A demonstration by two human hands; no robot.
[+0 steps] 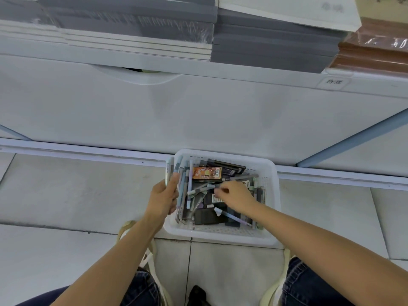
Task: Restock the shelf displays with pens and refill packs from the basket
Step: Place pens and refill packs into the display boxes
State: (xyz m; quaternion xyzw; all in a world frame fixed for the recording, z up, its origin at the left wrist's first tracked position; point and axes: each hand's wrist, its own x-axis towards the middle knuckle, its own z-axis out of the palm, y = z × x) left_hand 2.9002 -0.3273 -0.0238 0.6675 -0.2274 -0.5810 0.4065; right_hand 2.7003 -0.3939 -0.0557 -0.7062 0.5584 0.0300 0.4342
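My left hand (164, 196) is gripping a bundle of light, stiff, slippery pastel plastic pens (174, 171) mid-barrel while my right fingers (217, 191) are pinching another pen in the white perforated plastic basket (220, 236).

The right hand (235, 196) covers part of the packs in the basket (270, 171), and its fingertips blur, so any grip is unclear. Pack (207, 172) print is too small to read. Knees and shoes run off the bottom edge; the top edge crops the book stacks (271, 47).
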